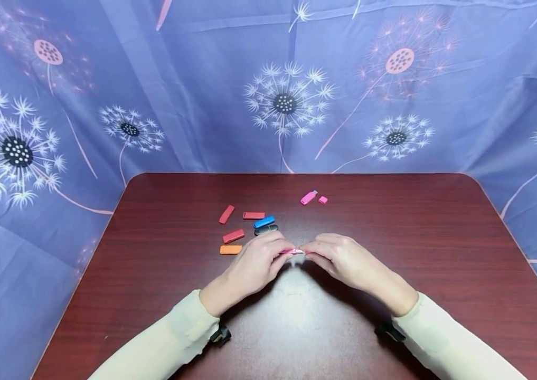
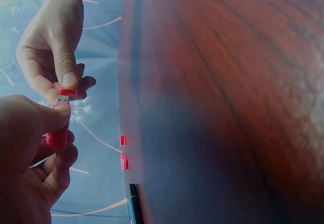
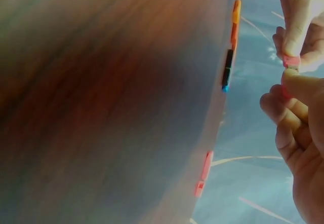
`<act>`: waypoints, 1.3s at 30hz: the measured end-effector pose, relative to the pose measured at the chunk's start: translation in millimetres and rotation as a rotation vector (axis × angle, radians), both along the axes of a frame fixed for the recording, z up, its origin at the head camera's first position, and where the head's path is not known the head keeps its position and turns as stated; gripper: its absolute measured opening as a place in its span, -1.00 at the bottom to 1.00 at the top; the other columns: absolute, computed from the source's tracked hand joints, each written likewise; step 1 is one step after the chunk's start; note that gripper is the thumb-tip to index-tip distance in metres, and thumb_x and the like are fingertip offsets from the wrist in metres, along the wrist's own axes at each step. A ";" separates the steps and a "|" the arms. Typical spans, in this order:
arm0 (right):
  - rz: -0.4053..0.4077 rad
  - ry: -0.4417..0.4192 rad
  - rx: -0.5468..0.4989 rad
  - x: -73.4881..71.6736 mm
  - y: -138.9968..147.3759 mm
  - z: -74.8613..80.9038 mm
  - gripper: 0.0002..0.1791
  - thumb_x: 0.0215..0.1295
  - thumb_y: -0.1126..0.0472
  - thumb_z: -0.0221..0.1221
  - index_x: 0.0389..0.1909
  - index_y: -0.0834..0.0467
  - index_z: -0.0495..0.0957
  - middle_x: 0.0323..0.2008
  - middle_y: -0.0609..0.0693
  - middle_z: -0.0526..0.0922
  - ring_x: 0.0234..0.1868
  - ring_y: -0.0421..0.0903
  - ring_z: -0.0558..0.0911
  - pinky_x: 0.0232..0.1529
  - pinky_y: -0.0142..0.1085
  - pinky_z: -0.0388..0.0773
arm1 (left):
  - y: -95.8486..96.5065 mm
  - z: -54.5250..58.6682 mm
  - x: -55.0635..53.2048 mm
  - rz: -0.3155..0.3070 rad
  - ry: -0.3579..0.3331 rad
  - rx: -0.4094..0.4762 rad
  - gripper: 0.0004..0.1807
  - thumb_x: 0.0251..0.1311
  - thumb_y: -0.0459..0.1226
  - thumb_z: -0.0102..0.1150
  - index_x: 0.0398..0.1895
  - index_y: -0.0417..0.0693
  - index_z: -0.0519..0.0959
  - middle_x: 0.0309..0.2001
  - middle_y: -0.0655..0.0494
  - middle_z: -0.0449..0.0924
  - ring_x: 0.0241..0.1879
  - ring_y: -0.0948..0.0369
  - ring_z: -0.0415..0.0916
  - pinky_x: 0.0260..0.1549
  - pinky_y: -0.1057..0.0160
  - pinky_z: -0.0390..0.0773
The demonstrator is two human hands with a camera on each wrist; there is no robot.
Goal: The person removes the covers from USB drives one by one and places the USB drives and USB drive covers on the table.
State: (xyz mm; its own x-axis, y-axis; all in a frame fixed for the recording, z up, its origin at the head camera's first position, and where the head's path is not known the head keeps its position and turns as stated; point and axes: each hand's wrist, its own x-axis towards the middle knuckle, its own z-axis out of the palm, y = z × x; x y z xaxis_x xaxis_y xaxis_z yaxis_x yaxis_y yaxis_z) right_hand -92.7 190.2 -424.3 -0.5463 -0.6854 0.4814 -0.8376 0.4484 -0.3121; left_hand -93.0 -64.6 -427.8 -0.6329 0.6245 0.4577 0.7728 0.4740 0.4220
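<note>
My left hand [image 1: 260,262] pinches a pink USB stick [image 2: 59,127] between thumb and fingers, its metal plug pointing toward the other hand. Opposite it, my right hand [image 1: 344,259] pinches a small pink cap [image 2: 69,92] by its end. In the left wrist view, bare silver metal shows between stick and cap, and the cap sits right at the plug's tip. Both hands are held above the table, fingertips nearly meeting. Behind the left hand lie a black USB stick [image 1: 266,229] and a blue one [image 1: 264,221].
Farther back on the brown table [image 1: 439,237] lies an uncapped pink USB stick [image 1: 308,197] beside its pink cap [image 1: 323,200]. Several red sticks, one being this red stick [image 1: 233,236], and an orange stick [image 1: 231,249] lie at left. A blue floral cloth [image 1: 211,95] hangs behind.
</note>
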 end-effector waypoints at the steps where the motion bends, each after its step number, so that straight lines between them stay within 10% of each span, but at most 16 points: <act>1: -0.008 -0.006 0.005 0.0 0.7 0.5 -0.73 0.18 0.38 0.52 -0.11 0.13 0.75 -0.32 -0.17 0.66 -0.31 -0.24 0.64 -0.19 -0.33 0.65 | 0.3 0.0 -0.5 0.004 -0.002 0.005 -0.92 0.37 -0.33 0.42 -0.12 -0.08 0.76 -0.25 0.20 0.62 -0.20 0.26 0.52 -0.14 0.30 0.59; 26: -0.156 -0.095 0.030 -37.7 60.3 7.0 -0.69 0.20 0.52 0.43 -0.07 0.19 0.75 -0.20 -0.06 0.74 -0.24 -0.21 0.67 -0.19 -0.21 0.67 | 0.2 -2.3 -0.8 0.090 -0.090 0.062 -0.80 0.27 -0.37 0.50 -0.05 -0.08 0.80 -0.15 0.16 0.61 -0.25 0.27 0.48 -0.32 0.40 0.54; 39: -0.263 -0.188 0.070 -33.8 66.5 12.8 -0.77 0.28 0.44 0.43 -0.08 0.21 0.70 -0.19 -0.06 0.75 -0.22 -0.16 0.69 -0.16 -0.17 0.69 | 22.4 0.4 -28.9 0.155 -0.200 0.083 -0.86 0.30 -0.34 0.49 -0.11 -0.01 0.79 -0.21 0.21 0.67 -0.29 0.28 0.57 -0.27 0.36 0.60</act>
State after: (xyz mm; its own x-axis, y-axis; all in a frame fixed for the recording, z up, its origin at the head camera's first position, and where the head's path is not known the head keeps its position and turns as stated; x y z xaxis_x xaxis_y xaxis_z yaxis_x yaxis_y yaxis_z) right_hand -126.5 256.8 -411.5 -0.7839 -0.5368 0.3122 -0.6208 0.6678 -0.4107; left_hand -121.9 -42.2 -427.4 -0.8014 0.4780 0.3596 0.5907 0.5377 0.6017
